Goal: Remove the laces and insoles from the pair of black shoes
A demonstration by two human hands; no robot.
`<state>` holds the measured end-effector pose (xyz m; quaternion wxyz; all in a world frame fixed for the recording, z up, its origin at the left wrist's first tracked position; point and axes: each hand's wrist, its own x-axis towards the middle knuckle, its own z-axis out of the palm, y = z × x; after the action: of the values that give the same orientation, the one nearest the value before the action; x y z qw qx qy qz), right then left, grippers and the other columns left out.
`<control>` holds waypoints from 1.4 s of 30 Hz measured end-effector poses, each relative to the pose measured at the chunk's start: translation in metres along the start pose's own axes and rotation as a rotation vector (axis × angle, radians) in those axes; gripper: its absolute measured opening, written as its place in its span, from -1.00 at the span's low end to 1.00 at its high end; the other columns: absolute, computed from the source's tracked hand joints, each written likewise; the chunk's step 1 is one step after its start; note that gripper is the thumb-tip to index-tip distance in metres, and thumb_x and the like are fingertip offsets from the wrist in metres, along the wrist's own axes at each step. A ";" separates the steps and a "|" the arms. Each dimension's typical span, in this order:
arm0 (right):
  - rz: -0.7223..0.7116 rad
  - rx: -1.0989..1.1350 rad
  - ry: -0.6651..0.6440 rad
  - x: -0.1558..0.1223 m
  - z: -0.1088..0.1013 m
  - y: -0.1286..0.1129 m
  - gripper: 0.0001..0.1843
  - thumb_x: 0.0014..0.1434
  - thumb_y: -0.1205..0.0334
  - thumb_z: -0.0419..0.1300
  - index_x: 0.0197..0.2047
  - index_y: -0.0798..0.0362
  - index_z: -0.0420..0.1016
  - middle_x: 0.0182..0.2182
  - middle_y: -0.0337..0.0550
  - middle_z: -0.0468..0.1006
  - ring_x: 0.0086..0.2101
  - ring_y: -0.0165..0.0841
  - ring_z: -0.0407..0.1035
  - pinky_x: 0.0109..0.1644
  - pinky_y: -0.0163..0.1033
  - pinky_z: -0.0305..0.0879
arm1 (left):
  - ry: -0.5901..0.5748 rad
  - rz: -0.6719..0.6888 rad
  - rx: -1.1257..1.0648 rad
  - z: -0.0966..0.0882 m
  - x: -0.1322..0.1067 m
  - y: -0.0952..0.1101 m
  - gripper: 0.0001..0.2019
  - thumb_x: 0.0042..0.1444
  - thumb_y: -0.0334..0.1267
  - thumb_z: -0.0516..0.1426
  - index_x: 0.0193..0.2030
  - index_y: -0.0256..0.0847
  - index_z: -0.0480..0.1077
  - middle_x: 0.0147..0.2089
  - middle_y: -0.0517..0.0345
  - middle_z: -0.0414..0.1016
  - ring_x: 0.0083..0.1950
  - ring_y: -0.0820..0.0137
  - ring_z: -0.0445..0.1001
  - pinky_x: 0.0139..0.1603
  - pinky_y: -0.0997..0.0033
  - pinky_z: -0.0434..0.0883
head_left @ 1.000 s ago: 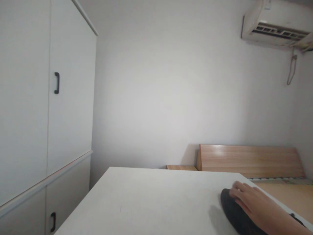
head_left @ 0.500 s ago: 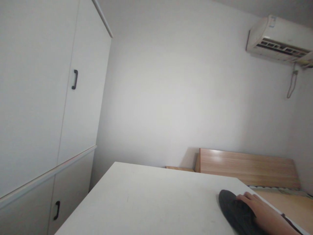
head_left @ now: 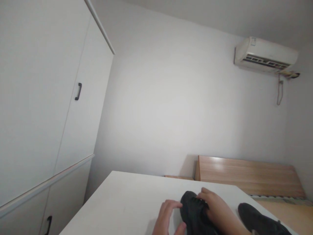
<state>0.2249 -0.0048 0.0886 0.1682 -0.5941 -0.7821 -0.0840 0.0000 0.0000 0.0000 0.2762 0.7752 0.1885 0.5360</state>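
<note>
**Second hand joins as dark cloth shifts to mid-worktop**

The dark cloth (head_left: 194,212) now lies nearer the middle of the white worktop (head_left: 129,199), no longer out at its right edge, and a left hand (head_left: 168,217) has come into view where a second ago only the right was seen. A second dark piece (head_left: 259,218) now shows at the right edge, apart from the first.

The right hand (head_left: 217,210) rests on top of the cloth, fingers curled over its far side and gripping the fabric. The left hand sits at its left edge, fingers loosely bent, thumb touching the cloth; whether it truly grips cannot be told. The work appears to be at the gathering or folding stage; a next move would call for both hands to take firm hold of the fabric.

The camera has also tilted, bringing more of the wardrobe (head_left: 49,107) and the air conditioner (head_left: 265,55) into frame, with the bed's headboard (head_left: 246,176) beyond.
</note>
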 end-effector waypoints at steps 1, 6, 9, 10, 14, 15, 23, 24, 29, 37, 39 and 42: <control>-0.025 0.043 0.007 0.005 0.007 -0.018 -0.46 -0.15 0.63 -0.08 -0.27 0.06 0.61 -0.26 0.01 0.56 -0.16 -0.20 0.50 -0.03 -0.20 0.35 | 0.087 -0.012 -0.001 -0.004 0.004 -0.006 -0.58 0.23 0.04 0.09 0.14 -0.09 0.34 0.10 -0.11 0.39 0.16 0.06 0.33 0.20 -0.02 0.28; -0.019 0.233 0.040 0.021 0.045 -0.072 -0.55 -0.12 0.60 -0.01 -0.29 0.07 0.59 -0.25 0.00 0.53 -0.20 -0.19 0.45 -0.09 -0.19 0.33 | 0.018 -0.047 -0.110 -0.013 0.006 -0.028 -0.42 0.14 0.16 0.11 0.17 -0.20 0.29 0.12 -0.14 0.36 0.18 0.06 0.33 0.24 0.06 0.23; 0.017 0.321 0.069 0.020 0.054 -0.079 -0.53 -0.21 0.58 0.04 -0.25 0.06 0.56 -0.20 -0.01 0.50 -0.13 -0.15 0.39 -0.01 -0.13 0.28 | -0.001 -0.115 -0.242 -0.013 0.005 -0.035 -0.43 0.07 0.01 0.19 0.17 -0.20 0.23 0.12 -0.11 0.36 0.18 0.07 0.34 0.24 0.07 0.24; 0.002 0.385 0.076 0.018 0.054 -0.079 -0.51 -0.22 0.57 0.04 -0.23 0.06 0.55 -0.19 -0.02 0.49 -0.10 -0.14 0.37 0.03 -0.11 0.26 | 0.018 -0.146 -0.278 -0.012 0.004 -0.037 -0.43 0.01 -0.11 0.22 0.16 -0.19 0.21 0.12 -0.10 0.35 0.20 0.07 0.32 0.27 0.07 0.21; -0.149 0.748 0.055 0.005 0.046 -0.066 -0.46 -0.16 0.53 0.08 -0.07 0.02 0.45 -0.07 -0.07 0.41 -0.01 -0.19 0.28 0.12 -0.10 0.19 | 0.087 -0.270 -0.351 -0.009 -0.001 -0.037 -0.33 -0.20 -0.44 0.11 0.17 -0.18 0.18 0.18 -0.04 0.31 0.27 0.11 0.25 0.36 0.09 0.10; -0.175 0.821 0.038 0.002 0.045 -0.062 -0.44 -0.14 0.52 0.09 -0.02 0.01 0.40 -0.05 -0.08 0.38 0.00 -0.20 0.26 0.12 -0.10 0.18 | 0.103 -0.286 -0.359 -0.009 -0.002 -0.036 -0.33 -0.20 -0.45 0.08 0.17 -0.17 0.17 0.18 -0.02 0.32 0.28 0.12 0.25 0.36 0.11 0.11; -0.217 0.951 0.118 -0.004 0.057 -0.051 -0.48 -0.15 0.60 0.04 -0.10 0.01 0.29 -0.17 -0.16 0.31 -0.12 -0.25 0.24 0.00 -0.13 0.22 | 0.155 -0.296 -0.162 -0.007 -0.001 -0.015 -0.63 -0.07 -0.36 0.07 -0.05 -0.17 0.35 0.00 0.05 0.37 0.12 0.11 0.34 0.19 0.09 0.25; -0.230 0.941 0.135 -0.004 0.058 -0.051 -0.49 -0.14 0.60 0.04 -0.11 0.00 0.29 -0.17 -0.17 0.31 -0.13 -0.25 0.24 -0.01 -0.14 0.22 | 0.152 -0.288 -0.147 -0.007 0.000 -0.014 -0.64 -0.05 -0.35 0.07 -0.05 -0.17 0.36 0.00 0.04 0.37 0.12 0.11 0.34 0.19 0.07 0.24; -0.276 0.904 0.105 -0.004 0.049 -0.042 -0.63 0.03 0.52 0.16 -0.10 0.02 0.31 -0.19 -0.16 0.35 -0.19 -0.28 0.26 -0.10 -0.18 0.26 | 0.123 -0.281 -0.093 -0.008 0.002 -0.009 -0.67 -0.03 -0.34 0.08 -0.08 -0.15 0.43 0.05 0.01 0.33 0.20 0.07 0.26 0.27 -0.01 0.17; -0.367 0.937 0.012 -0.002 0.033 -0.020 -0.82 0.20 0.15 0.30 -0.17 0.03 0.48 -0.19 -0.14 0.47 -0.25 -0.34 0.35 -0.10 -0.19 0.34 | 0.123 -0.292 -0.049 -0.009 -0.004 -0.015 -0.72 0.07 -0.33 0.07 -0.07 -0.13 0.44 0.11 0.00 0.29 0.25 0.05 0.21 0.30 -0.09 0.11; -0.340 0.970 0.072 0.000 0.037 -0.024 -0.84 0.24 0.12 0.27 -0.26 0.04 0.51 -0.23 -0.13 0.50 -0.27 -0.34 0.38 -0.12 -0.19 0.33 | 0.124 -0.288 -0.051 -0.008 -0.005 -0.016 -0.72 0.08 -0.32 0.06 -0.06 -0.13 0.44 0.11 -0.01 0.28 0.25 0.05 0.21 0.30 -0.10 0.11; -0.253 0.999 0.203 0.000 0.044 -0.033 -0.77 0.28 0.10 0.21 -0.34 0.06 0.50 -0.34 -0.14 0.50 -0.29 -0.33 0.37 -0.16 -0.20 0.31 | 0.113 -0.296 -0.047 -0.008 -0.005 -0.015 -0.67 0.08 -0.34 0.05 -0.01 -0.11 0.43 0.13 0.00 0.27 0.26 0.06 0.19 0.32 -0.11 0.08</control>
<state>0.1864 0.0008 0.0499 0.4945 -0.3312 -0.7723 0.2221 -0.0092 0.0108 -0.0111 0.3591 0.7009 0.3032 0.5366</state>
